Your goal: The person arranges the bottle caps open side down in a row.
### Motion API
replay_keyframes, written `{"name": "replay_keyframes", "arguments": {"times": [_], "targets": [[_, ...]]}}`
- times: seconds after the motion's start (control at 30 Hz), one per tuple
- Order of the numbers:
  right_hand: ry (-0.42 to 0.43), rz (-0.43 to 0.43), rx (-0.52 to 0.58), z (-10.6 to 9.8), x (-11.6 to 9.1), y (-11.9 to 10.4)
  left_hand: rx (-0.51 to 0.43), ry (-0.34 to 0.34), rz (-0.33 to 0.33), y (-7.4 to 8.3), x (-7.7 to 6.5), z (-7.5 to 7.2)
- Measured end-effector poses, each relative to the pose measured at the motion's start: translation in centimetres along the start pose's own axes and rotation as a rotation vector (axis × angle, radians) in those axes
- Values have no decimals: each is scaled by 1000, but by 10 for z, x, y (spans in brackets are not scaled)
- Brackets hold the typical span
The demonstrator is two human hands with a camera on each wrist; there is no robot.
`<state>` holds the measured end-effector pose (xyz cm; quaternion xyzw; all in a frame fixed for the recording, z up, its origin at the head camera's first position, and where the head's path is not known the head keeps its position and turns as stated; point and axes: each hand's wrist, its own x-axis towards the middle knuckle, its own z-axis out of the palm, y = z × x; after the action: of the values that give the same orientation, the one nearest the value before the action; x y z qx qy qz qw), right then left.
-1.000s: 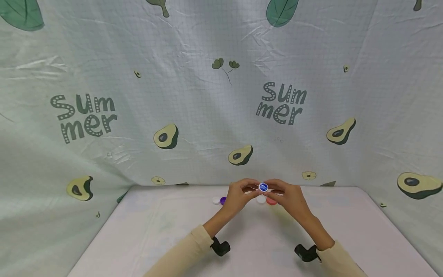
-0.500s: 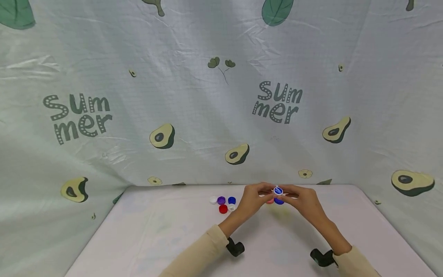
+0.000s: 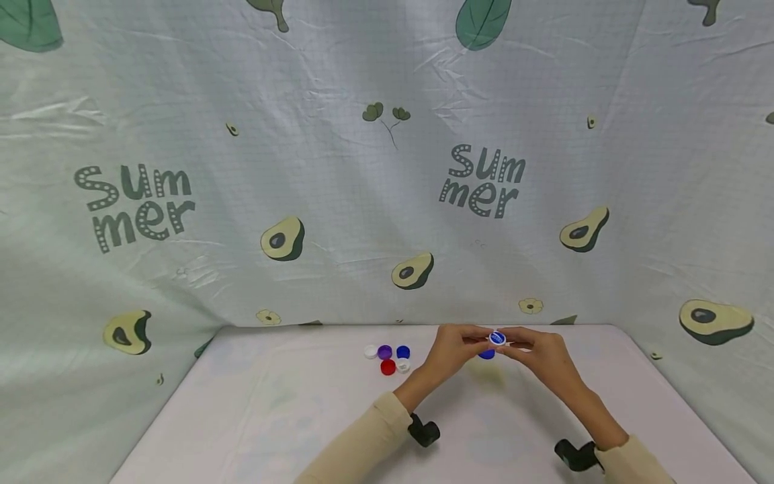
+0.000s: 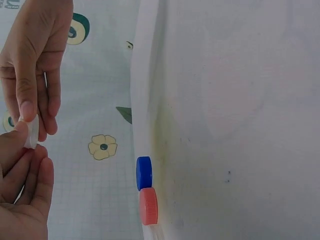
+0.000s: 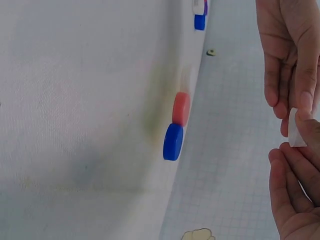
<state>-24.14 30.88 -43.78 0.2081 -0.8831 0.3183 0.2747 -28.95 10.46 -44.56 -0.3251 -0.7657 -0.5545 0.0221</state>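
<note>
Between my two hands, raised over the far part of the table, is a white bottle cap [image 3: 498, 338] with a blue printed top. My left hand [image 3: 453, 348] pinches one side of it with thumb and fingers. Opposite, my right hand [image 3: 541, 349] pinches the other side. From the left wrist the cap [image 4: 32, 134] shows edge-on, partly covered by the fingertips. Behind and below the hands, a blue cap [image 5: 173, 142] stands beside a pink cap [image 5: 181, 109] on the table. The head view shows part of that blue cap [image 3: 486, 353], while the pink one is hidden behind my left hand.
Left of my hands, a loose group on the table [image 3: 302, 403] holds a white cap [image 3: 371, 351], a purple cap [image 3: 385, 351], a blue cap [image 3: 403, 351], a red cap [image 3: 388, 367] and another white cap [image 3: 403, 366]. A printed curtain [image 3: 338, 202] rises behind the table.
Both hands have shifted right with the white bottle cap held between them. The group of caps at the left, mostly covered by the left hand a second ago, now shows fully.
</note>
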Motion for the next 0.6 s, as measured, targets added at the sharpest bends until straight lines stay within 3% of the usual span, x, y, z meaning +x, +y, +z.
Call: {"name": "replay_keyframes", "arguments": {"times": [0.2,0.33,0.6], "targets": [[3,-19,-31,-1,1,6,91,3,7,0,7,5],[-8,-4,-51,-3,2,10,103,2,31,-1,12,9],[-40,38,-59,-7,0,16,103,-10,11,-2,17,16]]}}
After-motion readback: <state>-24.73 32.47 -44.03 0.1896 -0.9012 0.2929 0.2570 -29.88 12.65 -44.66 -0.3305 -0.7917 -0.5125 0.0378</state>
